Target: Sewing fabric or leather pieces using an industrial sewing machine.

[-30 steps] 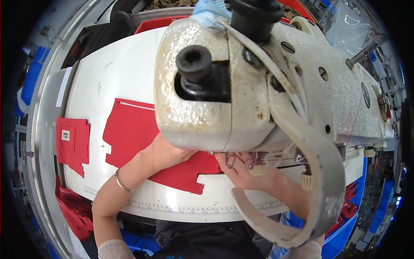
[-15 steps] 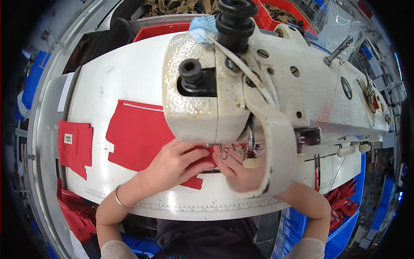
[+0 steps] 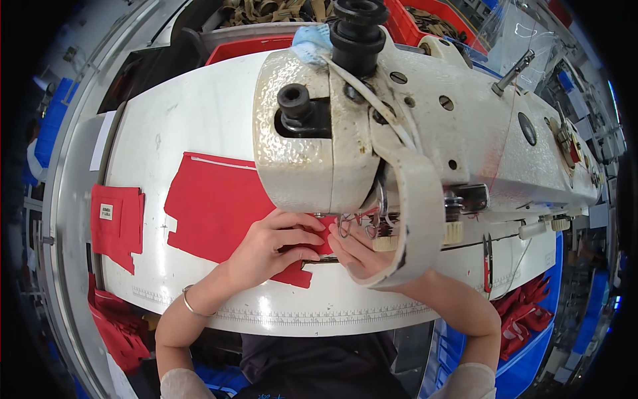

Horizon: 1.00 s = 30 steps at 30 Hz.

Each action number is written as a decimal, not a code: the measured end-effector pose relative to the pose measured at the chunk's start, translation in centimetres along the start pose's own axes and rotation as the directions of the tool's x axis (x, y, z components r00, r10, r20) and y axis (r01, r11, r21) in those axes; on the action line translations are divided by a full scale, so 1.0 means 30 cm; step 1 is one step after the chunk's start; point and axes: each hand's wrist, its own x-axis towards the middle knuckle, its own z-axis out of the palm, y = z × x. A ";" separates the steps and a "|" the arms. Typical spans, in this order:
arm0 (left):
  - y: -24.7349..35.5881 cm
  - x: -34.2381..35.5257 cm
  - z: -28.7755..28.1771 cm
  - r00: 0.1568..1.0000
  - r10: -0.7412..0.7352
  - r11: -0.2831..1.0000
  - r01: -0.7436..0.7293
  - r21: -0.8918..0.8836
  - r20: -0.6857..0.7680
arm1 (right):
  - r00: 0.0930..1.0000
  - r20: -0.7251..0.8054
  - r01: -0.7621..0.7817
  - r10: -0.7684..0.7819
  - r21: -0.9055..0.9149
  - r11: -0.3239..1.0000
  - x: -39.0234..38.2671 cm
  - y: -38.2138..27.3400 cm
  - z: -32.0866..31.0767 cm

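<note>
Red cloth [image 3: 212, 209] lies flat on the white worktop [image 3: 166, 126], under both hands and stretching away to their left, a smooth, matt woven piece with straight sides, a small notch in its left edge, a stepped corner just below the left hand, and a narrow pale strip along its far edge. The left hand [image 3: 274, 241] is half open, fingers bent and a little spread, their tips on the cloth; whether it pinches the fabric I cannot tell. The right hand [image 3: 359, 249] lies lower and flatter, fingers nearly straight and close together at the cloth's right end, partly hidden by a curved guard [image 3: 425, 206] of chipped, cream-painted metal; whether it has hold of anything I cannot tell. Just above the fingertips stands the sewing machine [image 3: 292, 176], its rounded casting glossy, pebbled and stained, with bent wire loops [image 3: 344, 226] and a ribbed cream knob [image 3: 453, 233] near the right hand. Well to the left of the hands lies a smaller piece [image 3: 126, 233] of red fabric with a notched lower corner and an oblong pale label [image 3: 106, 211]. Right of the right hand rests a slim tool [image 3: 488, 266], dark and red. Beyond it, lower down, crumpled red fabric [image 3: 522, 326] fills part of a blue plastic bin [image 3: 541, 342]. A thin, smooth metal bangle [image 3: 191, 302] circles the left wrist.
</note>
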 end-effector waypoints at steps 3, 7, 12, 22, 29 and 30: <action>0.005 0.002 -0.004 1.000 -0.010 1.000 0.010 -0.002 0.013 | 1.000 0.013 -0.001 0.001 0.009 1.000 0.007 0.003 -0.013; 0.001 0.002 -0.007 1.000 -0.012 1.000 0.012 -0.011 0.014 | 1.000 0.016 -0.010 0.010 0.023 1.000 0.008 0.003 -0.014; 0.010 0.004 -0.004 1.000 -0.003 1.000 0.003 -0.001 -0.002 | 1.000 0.029 -0.009 0.009 0.004 1.000 0.000 -0.003 -0.011; 0.031 -0.018 0.058 0.957 0.275 0.872 -0.206 0.444 -0.095 | 0.999 0.036 -0.008 0.008 0.014 1.000 0.004 -0.001 -0.006; 0.013 -0.003 0.023 0.991 0.118 0.982 -0.107 0.152 -0.065 | 0.999 0.040 -0.008 0.007 0.027 1.000 0.007 0.002 -0.016; 0.012 0.000 0.019 0.993 0.104 0.987 -0.095 0.130 -0.060 | 0.999 0.039 -0.010 0.009 0.023 1.000 0.007 0.001 -0.016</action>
